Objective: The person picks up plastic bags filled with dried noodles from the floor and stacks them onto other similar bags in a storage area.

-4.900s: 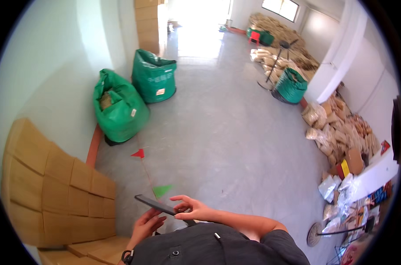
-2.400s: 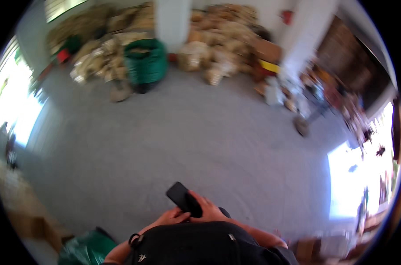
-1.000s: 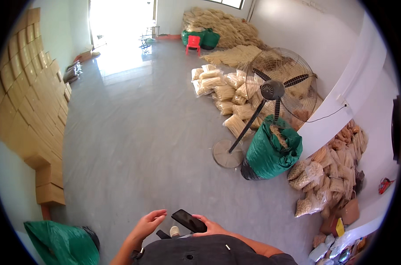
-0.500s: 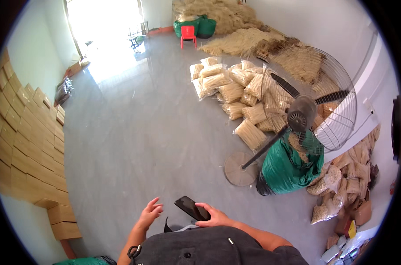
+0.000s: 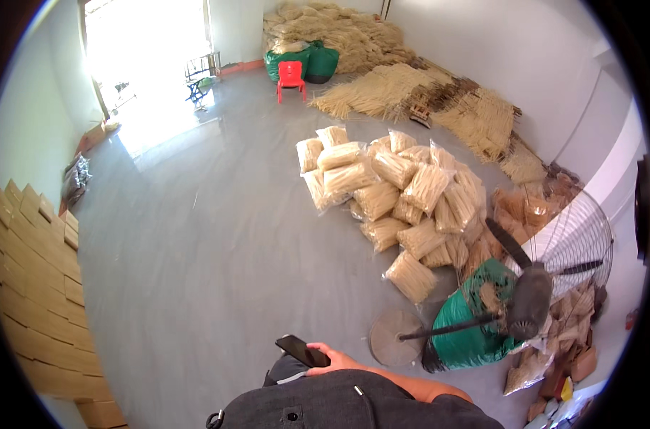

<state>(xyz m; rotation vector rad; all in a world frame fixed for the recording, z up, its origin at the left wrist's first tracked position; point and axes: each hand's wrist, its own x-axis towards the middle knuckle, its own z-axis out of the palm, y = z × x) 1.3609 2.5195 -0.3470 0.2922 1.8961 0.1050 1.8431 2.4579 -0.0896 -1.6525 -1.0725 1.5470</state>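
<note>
A dark smartphone (image 5: 300,351) is gripped in my right hand (image 5: 328,360), its upper end pointing left and away from me. The fingers wrap its right end, just in front of my dark jacket (image 5: 303,400). My left hand is out of the picture. Beyond the phone lies grey floor, and the round base of a standing fan (image 5: 396,337) rests to the right of my right hand.
Clear bags of pale sticks (image 5: 411,275) are heaped ahead to the right. A green sack (image 5: 464,332) stands behind the fan's pole. Stacked cardboard boxes (image 5: 35,286) line the left wall. A red chair (image 5: 290,77) stands far off, near loose stick piles (image 5: 375,93).
My left hand, open beside the phone before, has dropped out of view. The view has shifted, so the fan and bags appear lower. The phone stays in my right hand.
</note>
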